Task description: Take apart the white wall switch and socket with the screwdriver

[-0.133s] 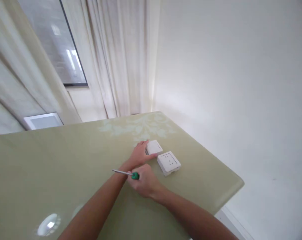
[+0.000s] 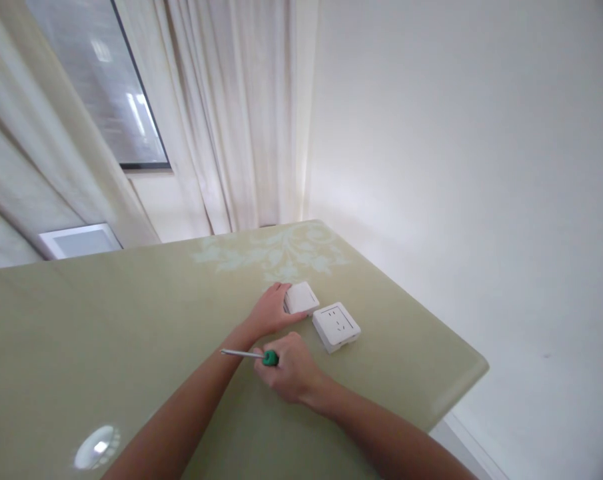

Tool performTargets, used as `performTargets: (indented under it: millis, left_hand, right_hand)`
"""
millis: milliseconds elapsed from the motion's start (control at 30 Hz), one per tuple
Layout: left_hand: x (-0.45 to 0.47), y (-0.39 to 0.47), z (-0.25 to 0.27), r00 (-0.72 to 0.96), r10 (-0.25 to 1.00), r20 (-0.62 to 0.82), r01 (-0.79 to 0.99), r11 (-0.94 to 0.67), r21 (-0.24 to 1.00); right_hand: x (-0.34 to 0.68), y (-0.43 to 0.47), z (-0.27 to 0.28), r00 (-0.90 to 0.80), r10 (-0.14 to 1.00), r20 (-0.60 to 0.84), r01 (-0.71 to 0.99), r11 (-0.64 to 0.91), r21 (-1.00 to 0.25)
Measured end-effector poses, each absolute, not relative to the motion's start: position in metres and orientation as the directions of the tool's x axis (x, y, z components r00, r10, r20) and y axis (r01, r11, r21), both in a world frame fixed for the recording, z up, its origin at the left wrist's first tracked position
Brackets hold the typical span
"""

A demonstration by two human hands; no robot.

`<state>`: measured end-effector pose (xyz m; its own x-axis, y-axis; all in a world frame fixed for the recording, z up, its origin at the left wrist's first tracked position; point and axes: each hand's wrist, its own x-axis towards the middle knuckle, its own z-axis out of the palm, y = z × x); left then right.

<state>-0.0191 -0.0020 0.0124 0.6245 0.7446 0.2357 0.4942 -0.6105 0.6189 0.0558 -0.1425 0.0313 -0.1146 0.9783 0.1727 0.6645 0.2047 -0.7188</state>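
Observation:
My left hand (image 2: 272, 311) grips a square white wall switch (image 2: 302, 298) on the table, thumb along its near side and fingers at its far side. Close by to the right lies a white wall socket (image 2: 337, 323) on its mounting box, face up, touched by neither hand. My right hand (image 2: 291, 368) is closed round the green handle of a screwdriver (image 2: 244, 353). The metal shaft points left, passing above my left forearm. Most of the handle is hidden inside the fist.
The pale green glossy table (image 2: 401, 347) has a white floral pattern near its far corner. A white wall (image 2: 456, 167) runs along the right, and curtains (image 2: 231, 120) hang behind. Beyond the far edge at left stands a white-framed panel (image 2: 81, 241).
My left hand and the wall switch have shifted slightly left, widening the gap to the socket. My right hand still holds the screwdriver, its tip a little lower.

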Motion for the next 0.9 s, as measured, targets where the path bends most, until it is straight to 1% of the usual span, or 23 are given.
performTargets:
  millis: [233, 367, 433, 500, 567, 600, 667, 833, 900]
  left_hand:
    - [-0.127, -0.037, 0.033, 0.659, 0.742, 0.124, 0.533, -0.578, 0.618]
    - [-0.186, -0.075, 0.039, 0.595, 0.799, 0.094, 0.610, -0.524, 0.595]
    - [-0.211, -0.087, 0.040, 0.539, 0.832, 0.134, 0.646, -0.510, 0.568]
    - [-0.235, -0.091, 0.037, 0.440, 0.874, 0.207, 0.699, -0.478, 0.531]
    - [-0.257, -0.090, 0.030, 0.319, 0.912, 0.258, 0.775, -0.407, 0.483]
    - [-0.267, -0.088, 0.026, 0.271, 0.927, 0.261, 0.810, -0.366, 0.458]
    - [-0.284, -0.085, 0.018, 0.208, 0.953, 0.223, 0.861, -0.286, 0.420]
    - [-0.304, -0.080, 0.009, 0.172, 0.984, 0.050, 0.911, -0.178, 0.373]
    - [-0.310, -0.079, 0.008, 0.156, 0.987, 0.041, 0.929, -0.160, 0.334]
  right_hand:
    - [0.059, -0.143, 0.027, -0.122, 0.981, 0.151, 0.598, 0.194, -0.778]
    - [0.058, -0.147, 0.028, -0.128, 0.982, 0.141, 0.551, 0.189, -0.813]
    - [0.057, -0.150, 0.030, -0.127, 0.982, 0.137, 0.521, 0.184, -0.833]
    - [0.057, -0.152, 0.031, -0.124, 0.984, 0.131, 0.492, 0.176, -0.853]
    - [0.058, -0.152, 0.031, -0.103, 0.986, 0.129, 0.472, 0.162, -0.867]
    - [0.059, -0.152, 0.031, -0.081, 0.988, 0.130, 0.465, 0.153, -0.872]
    - [0.062, -0.149, 0.030, -0.025, 0.991, 0.133, 0.456, 0.129, -0.881]
    - [0.065, -0.139, 0.026, 0.097, 0.985, 0.144, 0.431, 0.089, -0.898]
    - [0.065, -0.137, 0.024, 0.124, 0.980, 0.158, 0.428, 0.090, -0.899]
